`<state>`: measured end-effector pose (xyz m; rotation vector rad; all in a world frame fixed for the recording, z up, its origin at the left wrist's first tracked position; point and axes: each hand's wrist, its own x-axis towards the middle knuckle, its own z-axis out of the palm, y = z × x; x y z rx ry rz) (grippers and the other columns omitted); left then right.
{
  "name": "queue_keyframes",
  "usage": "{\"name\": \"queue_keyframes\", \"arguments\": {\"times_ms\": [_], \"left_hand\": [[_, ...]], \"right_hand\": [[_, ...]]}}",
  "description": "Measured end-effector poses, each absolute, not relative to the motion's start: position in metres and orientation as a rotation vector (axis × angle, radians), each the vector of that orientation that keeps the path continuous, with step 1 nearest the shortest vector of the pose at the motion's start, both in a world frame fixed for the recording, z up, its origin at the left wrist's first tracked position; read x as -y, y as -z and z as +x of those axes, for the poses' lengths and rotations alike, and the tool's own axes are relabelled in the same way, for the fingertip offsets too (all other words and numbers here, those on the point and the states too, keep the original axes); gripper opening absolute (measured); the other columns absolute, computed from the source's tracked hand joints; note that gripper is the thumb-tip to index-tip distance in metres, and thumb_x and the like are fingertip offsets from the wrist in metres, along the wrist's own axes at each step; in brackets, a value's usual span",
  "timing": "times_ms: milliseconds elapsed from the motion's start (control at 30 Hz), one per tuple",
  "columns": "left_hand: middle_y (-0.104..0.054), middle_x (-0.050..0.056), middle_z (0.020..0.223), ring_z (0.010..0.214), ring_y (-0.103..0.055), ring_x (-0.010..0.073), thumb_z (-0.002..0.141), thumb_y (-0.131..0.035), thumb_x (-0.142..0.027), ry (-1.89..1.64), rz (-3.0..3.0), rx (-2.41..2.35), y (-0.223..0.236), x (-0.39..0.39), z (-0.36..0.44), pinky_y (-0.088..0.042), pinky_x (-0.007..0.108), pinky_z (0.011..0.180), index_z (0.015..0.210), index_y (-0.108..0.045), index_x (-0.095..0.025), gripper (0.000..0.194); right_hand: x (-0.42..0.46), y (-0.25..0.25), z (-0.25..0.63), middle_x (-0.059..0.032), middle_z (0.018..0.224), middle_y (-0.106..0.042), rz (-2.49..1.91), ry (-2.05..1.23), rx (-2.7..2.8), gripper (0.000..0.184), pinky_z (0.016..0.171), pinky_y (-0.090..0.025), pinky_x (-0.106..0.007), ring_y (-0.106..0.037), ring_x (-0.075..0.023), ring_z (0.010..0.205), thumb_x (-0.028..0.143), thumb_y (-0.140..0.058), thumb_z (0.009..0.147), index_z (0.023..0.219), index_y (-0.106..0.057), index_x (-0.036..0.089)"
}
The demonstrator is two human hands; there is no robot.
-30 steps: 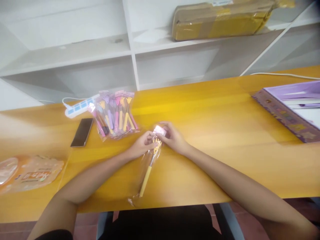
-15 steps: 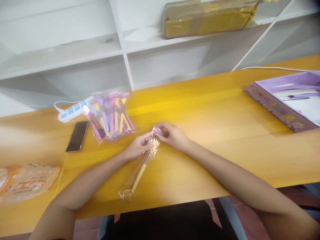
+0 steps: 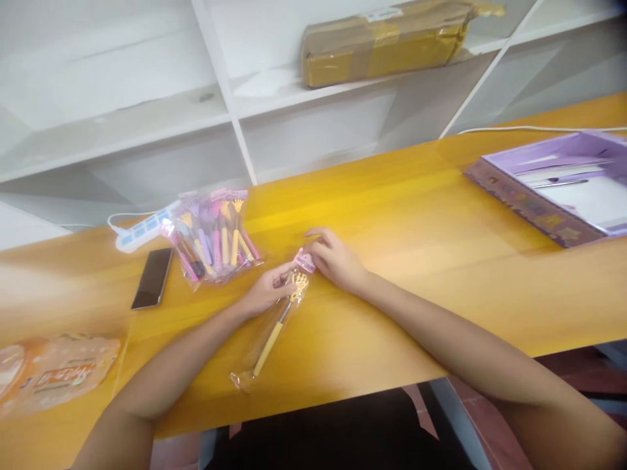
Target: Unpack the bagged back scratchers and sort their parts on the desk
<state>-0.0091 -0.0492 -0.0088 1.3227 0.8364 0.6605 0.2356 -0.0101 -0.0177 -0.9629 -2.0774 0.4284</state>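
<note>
A yellow hand-shaped back scratcher with a metal shaft lies slanted in a clear plastic sleeve, its handle toward the table's front edge. My left hand is closed on the sleeve near the scratcher's head, thumb on top. At the top of the sleeve is a pink header card. My right hand is right beside this card, fingers bent and apart, the upper one stretched out; its thumb is hard to make out. Several more back scratchers in pink, purple and yellow lie bagged in a pile behind my left hand.
A dark phone and a white power strip lie at left. Nearer is an orange-patterned package. A purple box with pens inside stands at right. A taped carton rests on the white shelf behind.
My right hand's fingers have loosened and lifted from the header card, so more of the card shows. My left hand keeps its hold. The camera view has shifted slightly.
</note>
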Motion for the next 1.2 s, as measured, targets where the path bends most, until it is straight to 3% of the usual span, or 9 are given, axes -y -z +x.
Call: {"name": "queue_keyframes", "arguments": {"times_ms": [100, 200, 467, 633, 767, 900, 1100, 1200], "left_hand": [[-0.073, 0.012, 0.139, 0.125, -0.068, 0.0281, 0.091, -0.084, -0.043, -0.685, 1.303, -0.827, 0.007, 0.049, -0.007, -0.048, 0.039, 0.112, 0.156, -0.063, -0.023, 0.071], [-0.073, 0.014, 0.143, 0.133, -0.066, 0.0308, 0.09, -0.085, -0.042, -0.69, 1.287, -0.807, 0.005, 0.049, -0.006, -0.047, 0.04, 0.114, 0.154, -0.065, -0.022, 0.069], [-0.071, 0.014, 0.146, 0.132, -0.067, 0.0303, 0.09, -0.085, -0.039, -0.698, 1.282, -0.789, 0.008, 0.048, -0.008, -0.049, 0.039, 0.112, 0.152, -0.065, -0.022, 0.068], [-0.077, 0.015, 0.133, 0.12, -0.072, 0.027, 0.089, -0.085, -0.037, -0.678, 1.263, -0.77, 0.008, 0.05, -0.008, -0.053, 0.035, 0.103, 0.144, -0.071, -0.019, 0.059], [-0.079, 0.012, 0.117, 0.098, -0.075, 0.0201, 0.081, -0.09, -0.03, -0.8, 1.074, -0.805, 0.002, 0.051, -0.006, -0.056, 0.028, 0.087, 0.13, -0.076, -0.015, 0.054], [-0.076, 0.002, 0.091, 0.072, -0.069, 0.0123, 0.07, -0.095, -0.028, -1.042, 0.75, -0.953, -0.002, 0.046, -0.005, -0.054, 0.024, 0.07, 0.111, -0.076, -0.014, 0.047], [-0.075, 0.0, 0.089, 0.075, -0.069, 0.0115, 0.072, -0.1, -0.038, -1.066, 0.811, -0.937, 0.006, 0.045, -0.003, -0.052, 0.022, 0.072, 0.107, -0.071, -0.016, 0.05], [-0.075, 0.002, 0.09, 0.079, -0.069, 0.0125, 0.077, -0.098, -0.04, -0.979, 1.009, -0.888, 0.011, 0.05, -0.004, -0.053, 0.023, 0.076, 0.106, -0.071, -0.016, 0.046]], "right_hand": [[0.015, 0.01, 0.235, -0.0157, 0.151, -0.056, -0.995, -0.321, 2.159, 0.019, 0.083, -0.063, -0.041, -0.07, -0.0254, 0.114, 0.021, -0.05, 0.107, 0.113, -0.068, 0.024], [0.018, 0.007, 0.235, -0.0174, 0.15, -0.056, -1.074, -0.329, 2.142, 0.019, 0.082, -0.062, -0.042, -0.07, -0.0274, 0.111, 0.033, -0.055, 0.109, 0.12, -0.066, 0.023], [-0.007, 0.022, 0.245, -0.0116, 0.12, -0.065, -0.86, -0.967, 1.859, 0.03, 0.106, -0.055, -0.046, -0.066, -0.0254, 0.116, 0.05, -0.063, 0.104, 0.096, -0.069, 0.022], [-0.026, 0.03, 0.252, -0.0111, 0.111, -0.067, -0.939, -1.088, 1.68, 0.046, 0.109, -0.049, -0.045, -0.066, -0.0249, 0.11, 0.064, -0.068, 0.096, 0.088, -0.071, 0.02], [-0.036, 0.025, 0.274, -0.0094, 0.102, -0.071, -1.094, -1.181, 1.697, 0.053, 0.097, -0.052, -0.041, -0.066, -0.0237, 0.098, 0.072, -0.071, 0.09, 0.089, -0.072, 0.019], [-0.031, 0.009, 0.287, -0.009, 0.098, -0.071, -1.007, -1.253, 2.032, 0.048, 0.088, -0.051, -0.038, -0.067, -0.0227, 0.092, 0.065, -0.073, 0.092, 0.088, -0.077, 0.018], [0.005, -0.001, 0.252, -0.0102, 0.11, -0.074, -0.902, -1.257, 2.006, 0.052, 0.088, -0.055, -0.038, -0.068, -0.0231, 0.097, 0.065, -0.066, 0.1, 0.122, -0.076, 0.019], [0.026, 0.001, 0.23, -0.0034, 0.084, -0.073, -0.88, -1.502, 1.76, 0.059, 0.069, -0.055, -0.03, -0.066, -0.0174, 0.073, 0.073, -0.068, 0.096, 0.116, -0.072, 0.017]]}}
